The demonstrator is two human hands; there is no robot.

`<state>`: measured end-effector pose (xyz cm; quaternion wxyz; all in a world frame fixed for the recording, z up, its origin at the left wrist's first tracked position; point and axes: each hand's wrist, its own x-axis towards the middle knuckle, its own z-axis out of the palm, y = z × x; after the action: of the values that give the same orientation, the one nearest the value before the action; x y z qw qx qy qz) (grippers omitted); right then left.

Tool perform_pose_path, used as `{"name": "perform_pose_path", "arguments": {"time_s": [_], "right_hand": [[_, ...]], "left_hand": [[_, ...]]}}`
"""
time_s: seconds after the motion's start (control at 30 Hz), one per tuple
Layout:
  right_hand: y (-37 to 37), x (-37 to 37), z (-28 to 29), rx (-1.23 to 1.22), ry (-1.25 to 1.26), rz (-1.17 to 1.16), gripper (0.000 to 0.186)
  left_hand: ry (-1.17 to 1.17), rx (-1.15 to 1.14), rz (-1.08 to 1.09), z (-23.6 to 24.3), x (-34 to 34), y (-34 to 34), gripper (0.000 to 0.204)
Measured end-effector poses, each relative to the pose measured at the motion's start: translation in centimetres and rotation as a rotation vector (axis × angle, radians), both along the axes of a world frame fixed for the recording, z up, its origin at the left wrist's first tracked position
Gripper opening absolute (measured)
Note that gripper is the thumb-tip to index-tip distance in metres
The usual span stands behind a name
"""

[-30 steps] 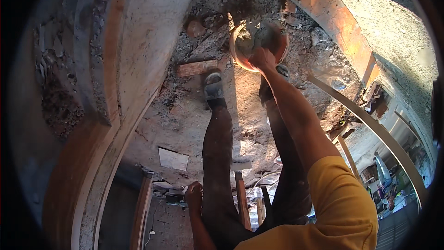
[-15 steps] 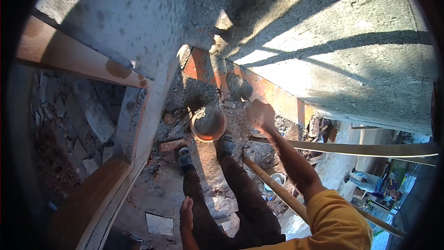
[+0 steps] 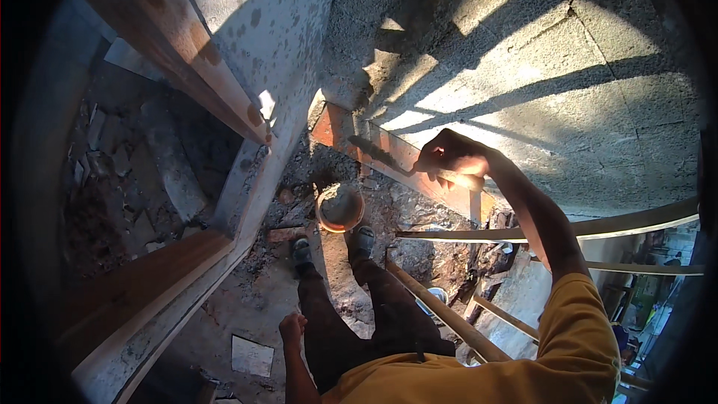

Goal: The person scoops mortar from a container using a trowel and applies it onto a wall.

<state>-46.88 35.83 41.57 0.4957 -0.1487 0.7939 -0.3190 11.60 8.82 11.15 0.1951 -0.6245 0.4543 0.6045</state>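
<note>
In my raised right hand point(image 3: 452, 161) is a trowel point(image 3: 374, 151) with grey mortar on its blade, held by its pale handle in front of a rough cement wall point(image 3: 553, 120) with an orange band point(image 3: 333, 127) along its foot. An orange bucket point(image 3: 340, 223) containing grey mix stands on the rubble-strewn ground just beyond my feet point(image 3: 363, 243). My left hand point(image 3: 293, 325) hangs beside my left thigh with its fingers curled; what it holds, if anything, is too small to make out.
A timber frame point(image 3: 179, 52) and a pale wall point(image 3: 262, 30) rise at the left, with broken debris point(image 3: 164, 164) behind. Curved planks point(image 3: 613, 228) and poles point(image 3: 441, 310) cross at the right. A white board point(image 3: 252, 355) lies on the ground near the lower edge.
My right hand has risen from the bucket to the wall and now shows the trowel. The view has tilted up, bringing more wall in. My left hand's fingers, straighter half a second ago, are curled.
</note>
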Motion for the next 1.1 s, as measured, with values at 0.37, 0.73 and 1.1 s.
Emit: {"name": "perform_pose_path", "arguments": {"time_s": [0.37, 0.73, 1.1], "right_hand": [[4.1, -5.0, -3.8, 0.186, 0.743, 0.131, 0.017], [-0.7, 18.8, -57.1, 0.553, 0.35, 0.12, 0.023], [-4.7, 25.2, -66.8, 0.336, 0.285, -0.468, 0.036]], "left_hand": [[-0.245, 0.048, 0.157, -3.3, 14.1, 3.3, 0.028], [-0.216, -0.075, -0.311, -1.9, 12.3, 1.2, 0.036], [-0.53, 0.042, 0.081, -0.9, 11.1, -1.6, 0.031]]}}
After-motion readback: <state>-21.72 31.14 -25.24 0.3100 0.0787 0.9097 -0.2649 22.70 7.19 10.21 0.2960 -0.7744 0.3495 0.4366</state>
